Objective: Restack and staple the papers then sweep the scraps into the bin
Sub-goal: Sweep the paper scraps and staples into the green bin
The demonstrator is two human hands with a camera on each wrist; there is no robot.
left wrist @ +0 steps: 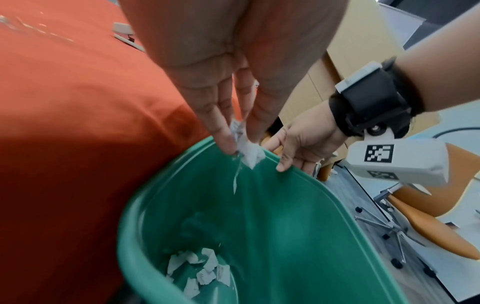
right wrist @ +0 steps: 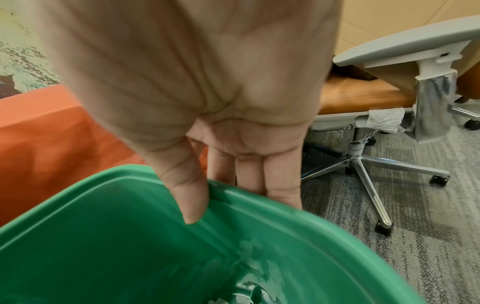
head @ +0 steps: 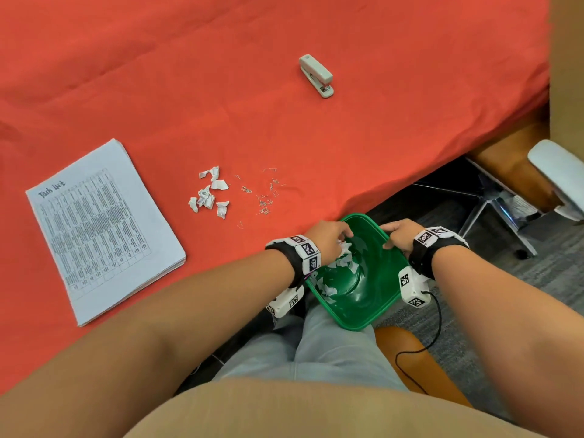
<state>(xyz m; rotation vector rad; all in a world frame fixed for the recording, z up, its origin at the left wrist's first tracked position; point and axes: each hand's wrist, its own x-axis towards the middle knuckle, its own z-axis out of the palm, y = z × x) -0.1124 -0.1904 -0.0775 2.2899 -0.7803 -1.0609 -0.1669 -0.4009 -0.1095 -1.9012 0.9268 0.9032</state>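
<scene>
Pinching scraps over the bin, your left hand risks spilling some past the rim; your right hand grips that rim.

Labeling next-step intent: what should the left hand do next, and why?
Probably open the left hand and drop its pinched scraps: they already hang over the green bin, which the right hand steadies by the rim. More scraps on the table wait.

Green bin, white scraps, red-orange tablecloth, pale grey stapler (black-and-white checked wristbands).
</scene>
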